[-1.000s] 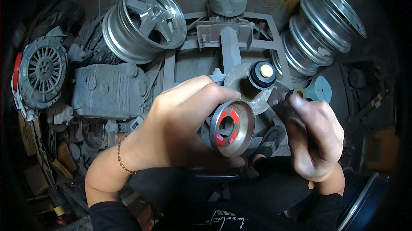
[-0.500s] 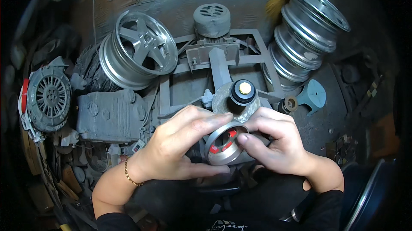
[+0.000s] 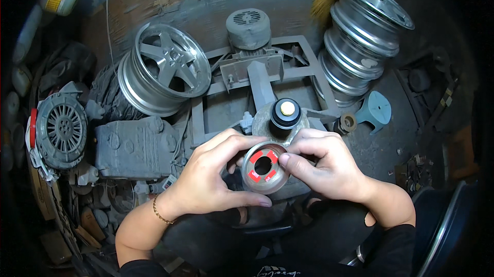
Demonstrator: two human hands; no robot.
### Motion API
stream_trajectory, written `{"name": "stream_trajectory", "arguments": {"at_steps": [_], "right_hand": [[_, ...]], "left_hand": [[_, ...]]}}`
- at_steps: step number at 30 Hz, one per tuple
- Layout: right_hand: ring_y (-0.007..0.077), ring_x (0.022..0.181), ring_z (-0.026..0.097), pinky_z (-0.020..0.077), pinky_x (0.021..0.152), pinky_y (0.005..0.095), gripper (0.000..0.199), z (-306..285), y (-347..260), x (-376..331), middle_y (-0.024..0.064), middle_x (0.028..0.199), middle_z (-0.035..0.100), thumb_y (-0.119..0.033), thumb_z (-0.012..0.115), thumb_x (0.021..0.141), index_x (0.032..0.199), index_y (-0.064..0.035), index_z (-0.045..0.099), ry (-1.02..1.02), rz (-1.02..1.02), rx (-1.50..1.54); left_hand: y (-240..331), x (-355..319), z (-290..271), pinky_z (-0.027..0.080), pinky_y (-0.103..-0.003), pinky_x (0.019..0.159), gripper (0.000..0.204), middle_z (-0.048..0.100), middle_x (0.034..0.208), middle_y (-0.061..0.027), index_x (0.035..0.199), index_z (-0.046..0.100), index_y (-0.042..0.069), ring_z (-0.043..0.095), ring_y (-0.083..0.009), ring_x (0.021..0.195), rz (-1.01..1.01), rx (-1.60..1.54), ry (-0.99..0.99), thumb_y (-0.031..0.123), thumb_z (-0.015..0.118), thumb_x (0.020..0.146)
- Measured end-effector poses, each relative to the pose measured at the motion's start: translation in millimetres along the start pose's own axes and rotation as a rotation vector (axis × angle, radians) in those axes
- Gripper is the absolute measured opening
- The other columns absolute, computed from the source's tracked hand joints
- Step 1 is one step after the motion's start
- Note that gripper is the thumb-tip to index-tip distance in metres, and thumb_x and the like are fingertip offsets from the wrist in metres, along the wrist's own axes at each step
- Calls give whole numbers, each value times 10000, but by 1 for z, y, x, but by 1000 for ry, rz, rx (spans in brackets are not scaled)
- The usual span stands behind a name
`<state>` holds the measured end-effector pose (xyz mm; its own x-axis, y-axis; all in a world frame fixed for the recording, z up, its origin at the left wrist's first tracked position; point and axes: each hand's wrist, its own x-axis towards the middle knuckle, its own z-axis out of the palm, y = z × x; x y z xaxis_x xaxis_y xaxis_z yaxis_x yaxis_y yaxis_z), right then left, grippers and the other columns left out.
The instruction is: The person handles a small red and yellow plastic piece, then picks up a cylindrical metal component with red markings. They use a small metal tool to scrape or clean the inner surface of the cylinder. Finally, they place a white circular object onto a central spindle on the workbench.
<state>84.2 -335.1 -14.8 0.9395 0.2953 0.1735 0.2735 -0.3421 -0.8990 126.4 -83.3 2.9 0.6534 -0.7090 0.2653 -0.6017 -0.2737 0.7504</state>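
Note:
Between my two hands is a round silver metal cup (image 3: 246,170) with a hole through its middle and red labels on its inside face. My left hand (image 3: 208,171) curves round its left side, fingertips at the upper rim and thumb below. With thumb and bent forefinger, my right hand (image 3: 321,164) pinches the rim at the right. Just beyond the cup, a black cylindrical spindle (image 3: 284,121) with a pale yellow top stands upright on a grey round plate (image 3: 263,122).
A grey frame (image 3: 197,117) carries a motor (image 3: 248,31) at the back. A five-spoke wheel rim (image 3: 165,66) leans at left, near a dusty tank (image 3: 135,148) and a round finned part (image 3: 63,129). Several stacked rims (image 3: 360,45) and a light-blue stool (image 3: 378,110) are at right.
The cup has been tilted so that its inside face and central hole turn up toward me. My hands still hold it, and the view has shifted slightly.

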Motion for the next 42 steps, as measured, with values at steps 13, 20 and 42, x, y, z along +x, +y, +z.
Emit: {"name": "stream_trajectory", "arguments": {"at_steps": [13, 20, 42], "right_hand": [[300, 644, 630, 494, 607, 386, 133, 5, -2, 0, 134, 714, 598, -120, 750, 891, 854, 7, 760, 163, -129, -179], [313, 644, 624, 507, 600, 391, 98, 7, -2, -2, 119, 725, 588, -102, 763, 865, 833, -9, 755, 220, -252, -287], [273, 605, 619, 475, 556, 370, 111, -6, -3, -2, 123, 710, 609, -78, 754, 884, 823, 15, 744, 210, -227, -175]], "left_hand": [[-11, -3, 20, 513, -261, 721, 191, 683, 955, -32, 1080, 734, -28, 595, -57, 826, -480, -523, 15, 50, 758, 908], [-10, 4, 23, 546, -250, 810, 192, 722, 976, -26, 1034, 737, -32, 645, -59, 908, -571, -657, -9, 122, 799, 936], [-21, -5, 11, 534, -401, 811, 475, 661, 981, -163, 1205, 656, 14, 662, -306, 873, -100, 34, -317, 190, 838, 804]]}}
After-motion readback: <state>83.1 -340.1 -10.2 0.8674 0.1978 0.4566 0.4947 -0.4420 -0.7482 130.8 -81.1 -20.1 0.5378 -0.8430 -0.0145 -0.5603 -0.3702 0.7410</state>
